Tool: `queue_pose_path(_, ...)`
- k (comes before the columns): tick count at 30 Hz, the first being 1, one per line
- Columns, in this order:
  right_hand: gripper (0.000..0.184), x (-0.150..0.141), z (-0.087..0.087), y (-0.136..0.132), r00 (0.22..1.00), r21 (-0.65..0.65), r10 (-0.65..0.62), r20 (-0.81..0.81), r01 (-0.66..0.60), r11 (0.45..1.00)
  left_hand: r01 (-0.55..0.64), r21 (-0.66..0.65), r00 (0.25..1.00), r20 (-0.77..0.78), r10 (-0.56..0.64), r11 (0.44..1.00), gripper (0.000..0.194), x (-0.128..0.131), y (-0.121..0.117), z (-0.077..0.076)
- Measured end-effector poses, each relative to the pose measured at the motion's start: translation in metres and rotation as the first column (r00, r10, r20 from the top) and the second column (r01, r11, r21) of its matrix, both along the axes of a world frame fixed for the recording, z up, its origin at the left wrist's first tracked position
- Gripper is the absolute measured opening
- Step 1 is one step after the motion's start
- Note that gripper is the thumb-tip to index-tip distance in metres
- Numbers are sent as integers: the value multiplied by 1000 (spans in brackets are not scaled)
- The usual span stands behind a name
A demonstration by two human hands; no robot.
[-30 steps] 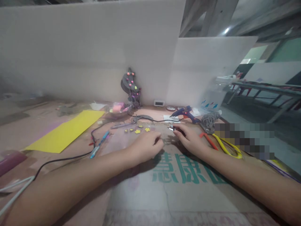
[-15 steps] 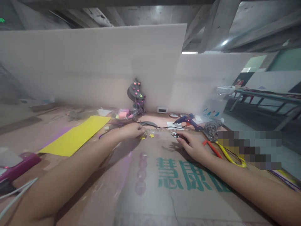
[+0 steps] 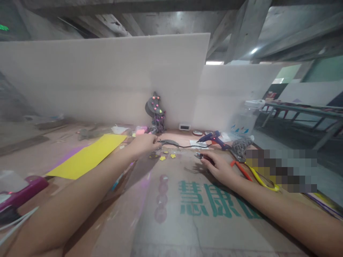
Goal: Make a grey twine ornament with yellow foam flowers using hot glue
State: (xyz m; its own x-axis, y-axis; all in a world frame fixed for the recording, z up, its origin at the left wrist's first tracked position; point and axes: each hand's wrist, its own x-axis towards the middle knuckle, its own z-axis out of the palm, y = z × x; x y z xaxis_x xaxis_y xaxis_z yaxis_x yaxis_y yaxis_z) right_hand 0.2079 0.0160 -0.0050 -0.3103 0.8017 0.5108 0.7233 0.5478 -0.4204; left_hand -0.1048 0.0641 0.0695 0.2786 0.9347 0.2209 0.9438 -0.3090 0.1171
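My left hand [image 3: 146, 145] is over the back of the work surface, its fingers closed together; whatever they may hold is too small to make out. Just in front of it lie small yellow flower pieces [image 3: 162, 158], with another yellow flower [image 3: 173, 156] to their right. My right hand [image 3: 218, 165] rests on the board, closed around small pliers [image 3: 198, 155] whose metal tips point left towards the flowers. The handles are mostly hidden in the palm. Behind the left fingertips lies a flat grey curved piece [image 3: 169, 142].
A purple glue gun [image 3: 213, 138] with a red light stands at the back right. Beside my right forearm lie yellow-handled scissors [image 3: 261, 178] and a grey yarn bundle [image 3: 241, 145]. Yellow sheet [image 3: 88, 157] lies left; a decorated grey moon [image 3: 154, 107] stands behind.
My left hand has lifted back and slightly left, off the flowers, so more yellow pieces show. My right hand stays nearly in place with the pliers. The view has tilted up a little.
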Motion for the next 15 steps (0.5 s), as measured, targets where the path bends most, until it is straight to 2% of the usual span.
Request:
queue_pose_path(6, 32, 2, -3, 3, 1000, 0, -1, 18, 1, 1000, 77, 40, 996, 39, -78, 996, 13, 8, -13, 7)
queue_pose_path(10, 32, 1, -2, 1, 1000, -9, 0, 12, 0, 1000, 100, 44, 995, 9, -100, 994, 23, 8, -16, 8)
queue_pose_path(15, 33, 0, 0, -1, 1000, -20, 3, 10, -2, 1000, 101, -40, 992, -74, -103, 994, 29, 5, -11, 5)
